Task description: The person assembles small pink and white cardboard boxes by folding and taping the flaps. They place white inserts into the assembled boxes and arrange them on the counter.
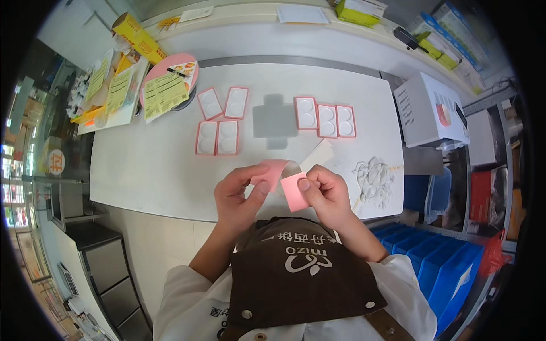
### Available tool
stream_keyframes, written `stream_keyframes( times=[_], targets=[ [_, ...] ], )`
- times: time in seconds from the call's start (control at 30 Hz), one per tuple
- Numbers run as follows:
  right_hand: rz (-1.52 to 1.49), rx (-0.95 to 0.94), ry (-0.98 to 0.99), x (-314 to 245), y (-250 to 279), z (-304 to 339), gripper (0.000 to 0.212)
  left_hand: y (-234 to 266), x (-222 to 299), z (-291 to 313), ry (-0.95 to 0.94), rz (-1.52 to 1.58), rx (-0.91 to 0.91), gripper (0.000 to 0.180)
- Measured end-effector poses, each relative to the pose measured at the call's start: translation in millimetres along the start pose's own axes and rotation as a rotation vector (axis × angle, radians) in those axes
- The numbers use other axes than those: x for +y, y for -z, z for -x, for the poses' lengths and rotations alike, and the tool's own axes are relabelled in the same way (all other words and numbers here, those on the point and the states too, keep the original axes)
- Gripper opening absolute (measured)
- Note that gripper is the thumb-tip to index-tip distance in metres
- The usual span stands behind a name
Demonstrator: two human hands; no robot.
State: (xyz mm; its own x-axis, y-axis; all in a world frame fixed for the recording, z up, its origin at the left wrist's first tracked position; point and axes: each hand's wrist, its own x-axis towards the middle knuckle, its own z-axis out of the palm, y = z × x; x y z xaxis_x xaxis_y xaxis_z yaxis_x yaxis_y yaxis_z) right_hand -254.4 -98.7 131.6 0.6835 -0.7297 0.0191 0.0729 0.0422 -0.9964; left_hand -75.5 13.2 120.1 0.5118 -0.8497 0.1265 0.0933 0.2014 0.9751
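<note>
Above the near edge of the table, a pink card strip (294, 196) is bent into an arch between my hands. My left hand (238, 190) pinches one end between thumb and fingers; my right hand (327, 196) pinches the other. The strip's inner side looks pale. Just past my right hand lie some flat whitish strips (318, 154). Farther up sits a grey translucent cross-shaped sheet (275, 120). Several shallow pink-rimmed boxes with white two-hollow inserts (228, 136) lie to its left, and more such boxes (327, 120) to its right.
Crumpled clear plastic (374, 182) lies at the table's right end. A pink round stand (190, 65) with yellow printed sheets (164, 96) and a pen is at the far left. A white microwave-like appliance (429, 113) stands right; blue bins (435, 261) sit below, near right.
</note>
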Motion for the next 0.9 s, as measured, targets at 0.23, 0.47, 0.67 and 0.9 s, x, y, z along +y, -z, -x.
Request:
stream_keyframes(
  times=[0.23, 0.47, 0.67, 0.9],
  targets=[
    [-0.155, 0.031, -0.109, -13, 23, 15, 0.032, -35, 9, -1, -0.289, -0.377, -0.102, 0.031],
    [-0.196, 0.037, -0.137, -10, 44, 26, 0.027, -61, 7, 3, -0.263, -0.416, -0.093, 0.028],
    [-0.101, -0.018, -0.110, -5, 57, 29, 0.024, -81, 4, 7, -0.245, -0.464, -0.064, 0.023],
    [-0.050, 0.026, -0.059, -6, 60, 27, 0.022, -91, 4, 3, -0.188, -0.458, -0.083, 0.021]
  ],
)
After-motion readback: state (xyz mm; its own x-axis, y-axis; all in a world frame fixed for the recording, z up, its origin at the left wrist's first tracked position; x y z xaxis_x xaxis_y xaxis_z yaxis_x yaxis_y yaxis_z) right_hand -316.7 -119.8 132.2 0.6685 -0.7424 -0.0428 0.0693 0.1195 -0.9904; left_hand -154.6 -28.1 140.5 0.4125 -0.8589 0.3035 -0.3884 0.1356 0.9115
